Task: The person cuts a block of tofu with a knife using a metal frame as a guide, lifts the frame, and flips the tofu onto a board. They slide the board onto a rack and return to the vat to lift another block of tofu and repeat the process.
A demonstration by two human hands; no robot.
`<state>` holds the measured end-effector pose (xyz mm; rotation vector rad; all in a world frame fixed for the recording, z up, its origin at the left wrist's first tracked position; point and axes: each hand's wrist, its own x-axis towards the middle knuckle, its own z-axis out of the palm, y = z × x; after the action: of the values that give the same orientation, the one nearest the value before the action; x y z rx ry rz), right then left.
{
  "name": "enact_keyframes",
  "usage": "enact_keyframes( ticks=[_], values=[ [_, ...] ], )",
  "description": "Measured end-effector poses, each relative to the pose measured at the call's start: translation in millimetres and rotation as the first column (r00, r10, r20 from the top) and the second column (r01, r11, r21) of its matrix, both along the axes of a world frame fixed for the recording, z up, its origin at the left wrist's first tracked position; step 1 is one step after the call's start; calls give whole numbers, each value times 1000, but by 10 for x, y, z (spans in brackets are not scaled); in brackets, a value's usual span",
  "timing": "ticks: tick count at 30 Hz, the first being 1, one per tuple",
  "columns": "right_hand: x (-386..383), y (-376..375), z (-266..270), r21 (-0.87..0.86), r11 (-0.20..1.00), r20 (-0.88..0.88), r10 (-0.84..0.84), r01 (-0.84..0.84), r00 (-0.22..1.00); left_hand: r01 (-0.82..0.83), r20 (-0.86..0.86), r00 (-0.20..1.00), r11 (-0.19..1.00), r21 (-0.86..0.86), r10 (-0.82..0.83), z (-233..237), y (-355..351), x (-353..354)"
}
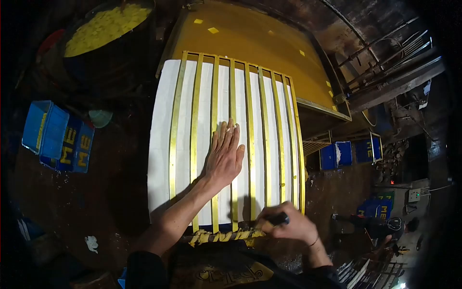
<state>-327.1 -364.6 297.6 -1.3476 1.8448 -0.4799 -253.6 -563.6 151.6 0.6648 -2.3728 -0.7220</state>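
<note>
A slatted frame of long yellow bars (198,120) lies over a white slab (161,135). My left hand (225,154) rests flat on the middle bars, its fingers extended and slightly apart, holding nothing. At the frame's near edge, my right hand (289,222) is closed around a black-handled tool (277,219); the rest of the tool is hidden. Beside it, ragged yellow material (216,236) runs along the near edge.
Beyond the slab is a brown-yellow table (250,36) with small yellow pieces. A vat of yellow pieces (108,29) stands at upper left. Blue crates (53,127) are at left, more (336,155) at right. Another person (380,227) is at lower right.
</note>
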Motion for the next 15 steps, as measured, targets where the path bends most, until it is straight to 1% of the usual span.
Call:
enact_keyframes(
  ticks=[1,2,3,4,5,6,7,8,9,10,11,12,13,14,15],
  values=[
    [-75,-172,131,-50,998,63,-23,26,998,-5,-58,998,1000,24,6,18,-83,33],
    [-139,-418,292,-253,966,-31,-60,50,998,-67,21,997,997,-36,68,31,-187,84],
    [-241,-702,271,-462,881,-136,-189,107,972,-93,-19,996,990,-107,91,43,-383,211],
    [-415,-1112,312,-548,828,-85,-201,123,976,-187,51,979,968,-169,198,98,-579,341],
    [-549,-1564,241,-712,701,-208,-269,43,940,-269,117,946,934,-233,302,129,-757,474],
    [-887,-2071,58,-706,708,-214,-237,17,948,-262,178,932,927,-269,315,103,-946,602],
    [-1031,-2553,-26,-775,630,-273,-263,-50,925,-256,233,914,919,-301,331,77,-1102,724],
    [-1192,-2972,-175,-783,620,-285,-291,-47,913,-235,248,928,954,-187,278,4,-1188,820],
    [-1367,-3314,-367,-771,633,-326,-305,-65,895,-243,251,925,952,-188,286,-21,-1215,836],
    [-1575,-3533,-597,-749,639,-418,-253,-174,872,-228,256,927,953,-199,275,-46,-1233,852],
    [-1543,-3512,-616,-747,642,-417,-253,-171,873,-207,260,930,956,-209,259,-79,-1240,860],
    [-1475,-3420,-612,-724,678,-400,-261,-128,879,-239,237,925,940,-242,297,-114,-1223,835],
    [-1392,-3287,-590,-695,714,-388,-267,-89,882,-237,235,928,944,-230,290,-121,-1212,828],
    [-1309,-3025,-543,-605,781,-468,-191,-155,863,-247,240,921,936,-249,307,-117,-1210,823],
    [-1121,-2641,-546,-550,829,-390,-145,-104,909,-251,245,915,929,-273,320,-114,-1211,827]
  ],
)
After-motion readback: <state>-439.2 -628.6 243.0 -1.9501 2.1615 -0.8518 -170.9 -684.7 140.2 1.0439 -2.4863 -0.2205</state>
